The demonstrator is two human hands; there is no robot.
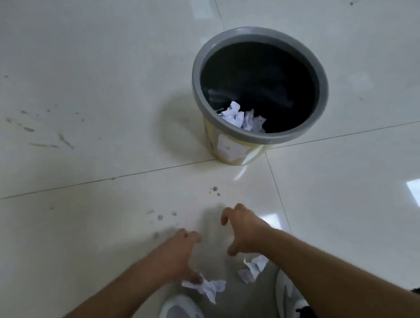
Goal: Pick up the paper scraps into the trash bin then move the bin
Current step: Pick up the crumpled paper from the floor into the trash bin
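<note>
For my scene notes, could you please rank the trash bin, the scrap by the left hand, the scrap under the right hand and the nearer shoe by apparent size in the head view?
1. trash bin, by far the largest.
2. left shoe, though cut off by the frame.
3. left scrap and right scrap: too alike to rank.

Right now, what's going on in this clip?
A person is bent over a tiled floor, clearing up crumpled paper. Some scraps already lie inside the trash bin with the grey rim. Two scraps remain by the shoes: the left hand has its thumb on or right above one scrap, not yet lifted, while the right hand hangs open over the other scrap. The bin stands upright ahead, with neither hand on it.
</note>
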